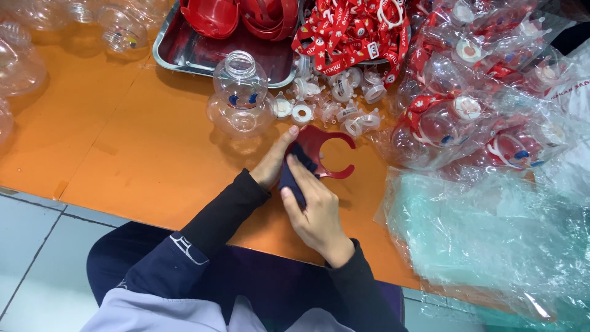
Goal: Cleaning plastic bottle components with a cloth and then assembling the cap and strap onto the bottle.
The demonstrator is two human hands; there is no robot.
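Observation:
My left hand (275, 161) grips a red C-shaped plastic collar (324, 154) by its left side, just above the orange table (141, 154). A dark blue cloth (294, 177) is bunched in my right hand (314, 212), which presses it against the collar's near edge. Both hands touch each other around the cloth. A clear snowman-shaped bottle (241, 93) with blue eyes and a blue smile stands just beyond my left hand.
A metal tray (165, 56) at the back holds red plastic parts (239, 17). Red printed straps (351, 32) are piled beside it, with small white caps (335, 106) below them. Bagged finished bottles (476, 114) and loose clear bags (491, 240) fill the right. Empty clear bottles (120, 27) lie at the back left.

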